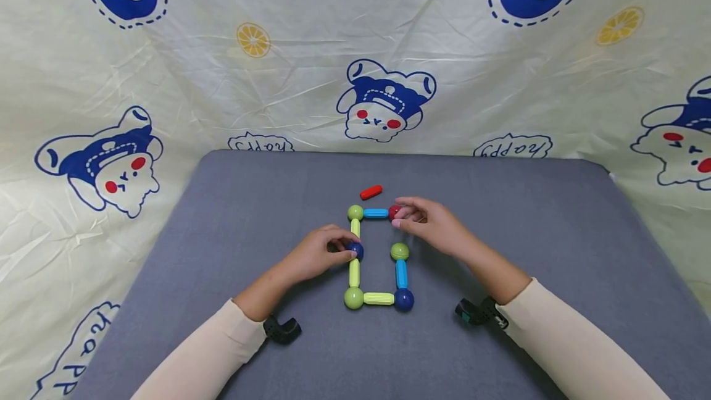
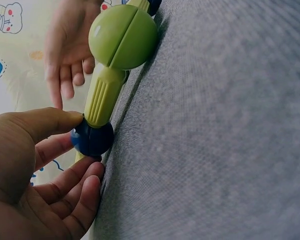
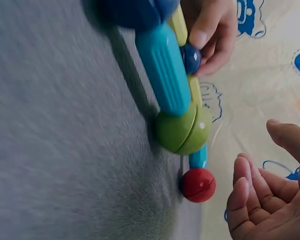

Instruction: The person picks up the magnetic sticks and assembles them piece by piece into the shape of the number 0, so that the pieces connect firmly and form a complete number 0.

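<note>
Ball-and-rod building pieces form a frame with a gap on its right side. My left hand [image 1: 319, 255] pinches the dark blue ball [image 2: 92, 137] midway along the left side, between two yellow-green rods [image 1: 354, 273]. My right hand [image 1: 433, 224] hovers by the red ball [image 1: 394, 212] at the far right corner, fingers loosely bent with nothing in them; the right wrist view shows space between them and the ball. Below it, a green ball [image 1: 399, 252] tops a light blue rod [image 1: 402, 274], which meets another dark blue ball [image 1: 404, 299].
A loose red rod [image 1: 371, 192] lies beyond the far side of the frame. Grey cloth covers the table [image 1: 266, 190]. A printed pale sheet [image 1: 300, 79] hangs behind it. Dark wrist devices [image 1: 282, 329] sit at both sleeves.
</note>
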Action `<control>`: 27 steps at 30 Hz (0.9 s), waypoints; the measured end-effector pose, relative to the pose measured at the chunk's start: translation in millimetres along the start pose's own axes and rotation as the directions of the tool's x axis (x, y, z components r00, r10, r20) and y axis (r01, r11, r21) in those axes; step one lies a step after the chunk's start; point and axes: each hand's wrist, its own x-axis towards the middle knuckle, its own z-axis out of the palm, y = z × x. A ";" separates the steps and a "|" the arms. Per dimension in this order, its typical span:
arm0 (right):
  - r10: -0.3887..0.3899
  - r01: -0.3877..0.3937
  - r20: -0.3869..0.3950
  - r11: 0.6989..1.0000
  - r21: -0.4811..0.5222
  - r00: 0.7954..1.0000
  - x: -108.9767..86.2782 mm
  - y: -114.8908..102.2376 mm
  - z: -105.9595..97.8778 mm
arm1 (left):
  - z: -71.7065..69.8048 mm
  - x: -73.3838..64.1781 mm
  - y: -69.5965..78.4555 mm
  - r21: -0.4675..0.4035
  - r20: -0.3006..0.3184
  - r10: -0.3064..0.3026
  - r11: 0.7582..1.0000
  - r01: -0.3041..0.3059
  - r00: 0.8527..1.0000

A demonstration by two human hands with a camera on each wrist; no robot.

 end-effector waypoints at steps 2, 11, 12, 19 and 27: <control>-0.006 0.006 -0.010 1.000 0.012 1.000 9.5 1.5 0.9 | -0.2 -0.1 -0.4 -0.002 0.004 0.000 1.000 0.000 1.000; -0.033 0.032 -0.040 0.999 -0.017 0.999 47.6 7.1 -2.6 | -1.0 0.5 -3.3 -0.031 0.008 0.007 0.999 -0.007 1.000; -0.032 0.031 -0.042 0.999 -0.027 0.999 51.2 7.6 -2.6 | -1.0 0.7 -3.8 -0.032 0.008 0.008 0.999 -0.007 1.000; -0.024 0.023 -0.020 0.999 -0.032 1.000 72.2 10.1 -0.3 | -0.7 1.1 -5.4 -0.035 0.008 0.007 0.999 -0.007 1.000; 0.008 -0.007 0.012 0.996 -0.092 1.000 96.4 12.7 3.6 | -1.0 1.5 -7.1 -0.043 0.010 0.005 0.999 -0.005 1.000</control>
